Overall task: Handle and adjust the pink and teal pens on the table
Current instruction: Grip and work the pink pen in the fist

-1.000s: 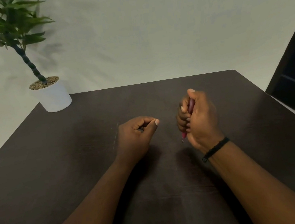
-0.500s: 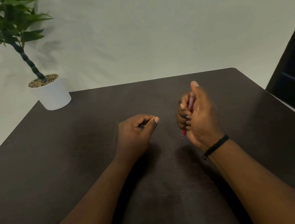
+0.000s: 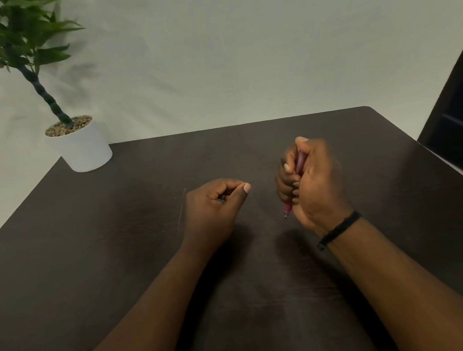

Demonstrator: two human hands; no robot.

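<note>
Since a second ago little has changed: the pink pen (image 3: 299, 164) stays clamped in the right hand (image 3: 313, 182), right of the loosely curled, empty left hand (image 3: 213, 206); teal pen unseen, adjustment judged ongoing

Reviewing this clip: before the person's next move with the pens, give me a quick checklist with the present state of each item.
1. Pink pen held: ok, right hand is fisted around it.
2. Pen tip clear of the table: cannot tell; the tip points down near the surface.
3. Teal pen located: not ok, none visible.
4. Left hand free: cannot tell; it is loosely curled, nothing seen in it.
5. Table space between the hands: ok, bare.
6. Potted plant out of the way: ok, at the far left corner.
</note>
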